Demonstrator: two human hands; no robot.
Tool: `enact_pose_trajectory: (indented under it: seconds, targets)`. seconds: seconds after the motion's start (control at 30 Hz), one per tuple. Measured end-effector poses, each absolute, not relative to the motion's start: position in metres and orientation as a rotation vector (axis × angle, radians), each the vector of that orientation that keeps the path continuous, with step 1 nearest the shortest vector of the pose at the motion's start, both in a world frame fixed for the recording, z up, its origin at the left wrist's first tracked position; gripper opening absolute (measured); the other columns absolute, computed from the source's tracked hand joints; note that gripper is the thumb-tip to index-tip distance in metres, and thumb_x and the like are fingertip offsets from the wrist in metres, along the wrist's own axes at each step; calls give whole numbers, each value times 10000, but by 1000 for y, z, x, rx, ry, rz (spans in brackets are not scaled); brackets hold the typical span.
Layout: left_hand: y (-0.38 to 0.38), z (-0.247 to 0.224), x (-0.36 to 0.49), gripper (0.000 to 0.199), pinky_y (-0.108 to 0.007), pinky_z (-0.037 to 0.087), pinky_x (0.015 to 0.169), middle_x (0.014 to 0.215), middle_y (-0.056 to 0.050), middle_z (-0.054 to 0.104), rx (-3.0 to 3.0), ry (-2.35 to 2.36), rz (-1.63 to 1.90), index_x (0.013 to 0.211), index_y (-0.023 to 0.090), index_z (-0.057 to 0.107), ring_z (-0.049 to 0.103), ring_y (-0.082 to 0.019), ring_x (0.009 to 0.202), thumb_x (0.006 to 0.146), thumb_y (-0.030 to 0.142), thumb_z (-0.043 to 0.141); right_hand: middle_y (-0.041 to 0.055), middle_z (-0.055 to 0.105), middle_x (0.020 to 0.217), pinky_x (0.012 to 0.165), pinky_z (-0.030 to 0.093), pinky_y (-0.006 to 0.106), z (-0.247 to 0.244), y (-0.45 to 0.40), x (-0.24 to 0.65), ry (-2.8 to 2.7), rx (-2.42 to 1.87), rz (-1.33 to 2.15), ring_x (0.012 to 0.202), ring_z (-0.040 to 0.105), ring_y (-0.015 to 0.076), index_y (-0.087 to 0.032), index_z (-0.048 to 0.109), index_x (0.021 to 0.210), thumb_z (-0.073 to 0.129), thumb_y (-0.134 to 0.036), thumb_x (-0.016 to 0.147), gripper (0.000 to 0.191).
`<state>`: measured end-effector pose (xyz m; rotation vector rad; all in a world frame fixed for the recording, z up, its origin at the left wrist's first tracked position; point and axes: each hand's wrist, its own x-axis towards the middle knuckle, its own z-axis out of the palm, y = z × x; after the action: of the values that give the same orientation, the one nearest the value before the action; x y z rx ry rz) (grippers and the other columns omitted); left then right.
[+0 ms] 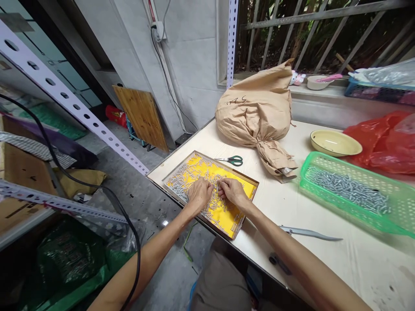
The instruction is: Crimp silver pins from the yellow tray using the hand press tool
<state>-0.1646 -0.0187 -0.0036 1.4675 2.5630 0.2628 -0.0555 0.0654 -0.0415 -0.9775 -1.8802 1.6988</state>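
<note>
A shallow tray (256,188) lined in yellow lies at the table's near left corner, with many small silvery screw-like pieces (177,185) scattered over it, thickest at its left end. Over the middle of the tray, my left hand (200,192) is closed, its fingers curled downward. Close beside it on the right, my right hand (231,191) has thumb and fingers pinched together, pointing toward the left one. Whatever sits between the fingertips of either hand is too small to make out. Scissors with dark green handles (236,160) lie just behind the tray.
A big brown paper sack (254,112) stands at the back of the table (275,198). On the right are a green plastic basket (304,172) holding metal screws, a cream bowl (335,143) and a red bag (385,134). A grey blade-like tool (314,233) lies near my right forearm.
</note>
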Motion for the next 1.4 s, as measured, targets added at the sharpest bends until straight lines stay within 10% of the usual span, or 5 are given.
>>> enact_pose_trajectory:
  seconds: [0.47, 0.97, 1.4]
  targets:
    - [-15, -11, -171, 180, -239, 388, 647, 856, -31, 653, 1342, 2449, 618, 769, 191, 677, 576, -145, 752, 810, 308, 546, 11, 647, 663, 573, 521, 246, -43, 65, -51, -2005, -1014, 1532, 574, 636, 131, -169, 625, 1033, 376, -254, 904, 293]
    - [-29, -7, -187, 222, -262, 445, 776, 955, -52, 656, 1311, 2544, 730, 994, 195, 671, 612, -168, 873, 821, 280, 561, 164, 652, 924, 720, 416, 328, -3, 60, -79, -2563, -1240, 860, 879, 616, 254, -126, 638, 771, 600, -250, 789, 131]
    - [-29, 10, -175, 152, -225, 395, 603, 716, -6, 649, 1430, 2200, 1054, 779, 164, 679, 554, -115, 635, 793, 301, 615, -26, 546, 542, 474, 380, 218, -1, 74, -57, -1977, -815, 1762, 475, 492, 89, -171, 544, 669, 561, -461, 777, 310]
